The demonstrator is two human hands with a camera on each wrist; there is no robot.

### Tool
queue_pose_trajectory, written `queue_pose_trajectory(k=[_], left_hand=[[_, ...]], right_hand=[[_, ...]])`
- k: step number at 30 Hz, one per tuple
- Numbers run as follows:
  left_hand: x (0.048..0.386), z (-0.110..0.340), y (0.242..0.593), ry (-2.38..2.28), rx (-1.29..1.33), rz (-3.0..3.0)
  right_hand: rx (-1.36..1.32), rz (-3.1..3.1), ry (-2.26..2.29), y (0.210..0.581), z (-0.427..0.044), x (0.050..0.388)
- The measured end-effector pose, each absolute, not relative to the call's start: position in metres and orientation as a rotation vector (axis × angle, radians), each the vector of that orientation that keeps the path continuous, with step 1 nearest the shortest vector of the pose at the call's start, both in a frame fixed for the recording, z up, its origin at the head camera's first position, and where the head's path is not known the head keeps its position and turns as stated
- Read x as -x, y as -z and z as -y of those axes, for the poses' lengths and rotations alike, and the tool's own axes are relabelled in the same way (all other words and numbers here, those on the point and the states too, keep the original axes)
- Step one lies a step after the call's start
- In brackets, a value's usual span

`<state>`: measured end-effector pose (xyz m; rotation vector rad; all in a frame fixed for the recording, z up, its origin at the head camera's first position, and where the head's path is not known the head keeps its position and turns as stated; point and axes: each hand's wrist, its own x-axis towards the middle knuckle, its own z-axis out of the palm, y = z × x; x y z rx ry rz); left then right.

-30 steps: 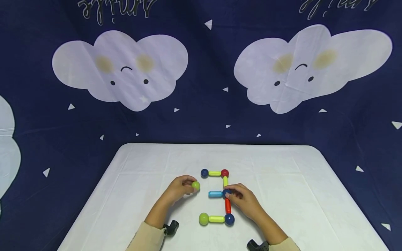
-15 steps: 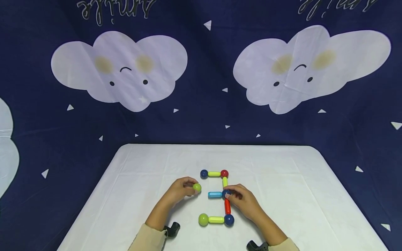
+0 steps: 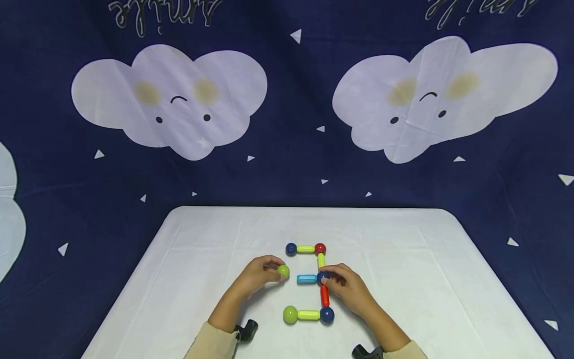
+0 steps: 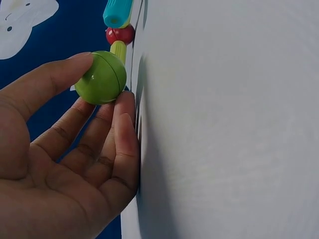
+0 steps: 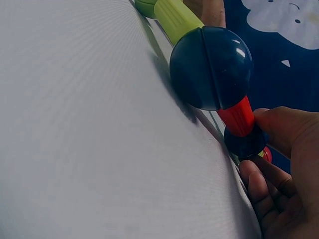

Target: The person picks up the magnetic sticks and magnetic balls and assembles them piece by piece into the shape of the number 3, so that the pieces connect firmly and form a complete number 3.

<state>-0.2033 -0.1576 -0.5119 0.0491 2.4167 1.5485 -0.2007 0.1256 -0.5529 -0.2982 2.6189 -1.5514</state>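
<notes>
Between thumb and fingers my left hand (image 3: 258,275) pinches a green ball (image 4: 102,78), just left of the free end of a blue rod (image 3: 307,279); a small gap separates them. My right hand (image 3: 351,286) grips the middle dark blue ball (image 3: 322,277), where the blue rod, a yellow-green rod (image 3: 321,260) and a red rod (image 3: 325,295) meet. The upper arm of this shape has a red ball (image 3: 320,248), a yellow-green rod and a dark blue ball (image 3: 291,249). Its lower arm has a dark blue ball (image 5: 212,68), a yellow-green rod (image 3: 308,315) and a green ball (image 3: 290,314).
The shape lies on a white-covered table (image 3: 202,229). Behind the far edge hangs a dark blue cloth (image 3: 296,99) with clouds and small triangles. Black wrist mounts (image 3: 246,330) sit near both sleeves.
My left hand has moved slightly right and down with the green ball, closer to the blue rod's end. The right hand stays on the middle ball.
</notes>
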Motion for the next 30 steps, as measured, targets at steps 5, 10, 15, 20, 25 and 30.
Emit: queue_pose_trajectory(k=[5, 10, 15, 20, 25, 30], left_hand=[[0.202, 0.155, 0.511, -1.543, -0.066, -2.412], [0.201, 0.152, 0.512, -1.525, -0.071, -2.413], [0.201, 0.149, 0.513, -1.529, -0.101, -2.394], [0.201, 0.147, 0.513, -1.548, -0.117, -2.371], [0.2, 0.145, 0.511, -1.548, -0.112, -2.367], [0.199, 0.143, 0.511, -1.556, -0.133, -2.359]], right_hand=[[0.302, -2.622, 1.551, 0.553, -0.126, 0.201], [0.317, -2.62, 1.556, 0.553, -0.127, 0.201], [0.324, -2.621, 1.555, 0.553, -0.128, 0.201], [0.332, -2.622, 1.56, 0.553, -0.128, 0.201], [0.339, -2.635, 1.559, 0.555, -0.127, 0.201], [0.34, -2.664, 1.548, 0.556, -0.126, 0.201]])
